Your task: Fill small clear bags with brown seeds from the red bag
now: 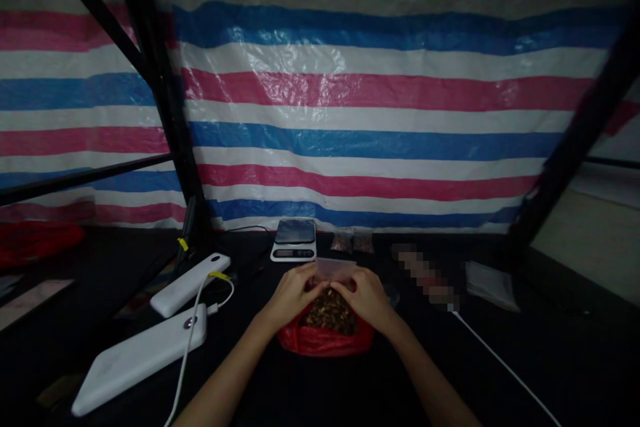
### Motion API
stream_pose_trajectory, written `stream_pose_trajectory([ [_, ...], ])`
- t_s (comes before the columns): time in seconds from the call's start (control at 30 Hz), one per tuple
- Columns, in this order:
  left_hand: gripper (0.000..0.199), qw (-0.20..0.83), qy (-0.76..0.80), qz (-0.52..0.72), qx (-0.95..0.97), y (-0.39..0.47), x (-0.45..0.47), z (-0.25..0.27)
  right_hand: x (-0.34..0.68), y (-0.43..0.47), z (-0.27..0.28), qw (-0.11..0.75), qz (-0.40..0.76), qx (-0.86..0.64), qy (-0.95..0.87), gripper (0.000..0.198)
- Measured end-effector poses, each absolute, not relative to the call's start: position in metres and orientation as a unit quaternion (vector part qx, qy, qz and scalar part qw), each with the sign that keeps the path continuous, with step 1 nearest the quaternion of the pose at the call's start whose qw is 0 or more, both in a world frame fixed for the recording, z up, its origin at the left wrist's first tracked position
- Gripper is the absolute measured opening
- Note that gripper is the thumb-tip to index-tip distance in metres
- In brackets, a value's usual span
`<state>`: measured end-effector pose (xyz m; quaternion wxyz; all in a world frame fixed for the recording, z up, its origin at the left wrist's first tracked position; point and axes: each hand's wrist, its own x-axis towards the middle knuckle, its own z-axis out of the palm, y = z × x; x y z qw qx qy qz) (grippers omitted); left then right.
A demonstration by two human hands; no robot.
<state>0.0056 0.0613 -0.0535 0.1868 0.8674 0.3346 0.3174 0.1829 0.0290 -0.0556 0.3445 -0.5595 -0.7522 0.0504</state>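
Both my hands meet above a red plastic bag [325,343] whose mouth is folded back around loose brown dried bits [333,313]. Between them is a small clear plastic bag [334,269], standing up from the fingers. My left hand [295,287] pinches its left side, thumb turned inward. On the other side my right hand [367,293] grips it the same way, the thumbs nearly touching. Whether anything lies inside the small bag cannot be made out.
A digital kitchen scale [294,240] stands behind my hands, beside two small filled bags [353,240]. To the left lie two white power banks [145,350] with a cable. A stack of clear bags [493,285] and a blurred-out object [425,277] with a white cord lie right.
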Motion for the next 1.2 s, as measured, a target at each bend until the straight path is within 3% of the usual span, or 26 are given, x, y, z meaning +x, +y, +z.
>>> stream_pose_trajectory([
  [0.27, 0.019, 0.181, 0.332, 0.256, 0.89, 0.06, 0.006, -0.055, 0.182, 0.027, -0.048, 0.335, 0.101, -0.544, -0.763, 0.014],
  [0.67, 0.018, 0.3, 0.294, 0.336, 0.843, 0.065, 0.009, -0.053, 0.187, 0.034, -0.05, 0.404, 0.161, -0.518, -0.736, 0.012],
  [0.93, 0.017, 0.308, 0.289, 0.349, 0.836, 0.062, 0.01, -0.054, 0.187, 0.035, -0.053, 0.427, 0.166, -0.5, -0.735, 0.014],
  [1.2, 0.023, 0.515, 0.29, 0.362, 0.721, 0.077, 0.016, -0.06, 0.189, 0.047, -0.058, 0.57, 0.376, -0.433, -0.588, 0.018],
])
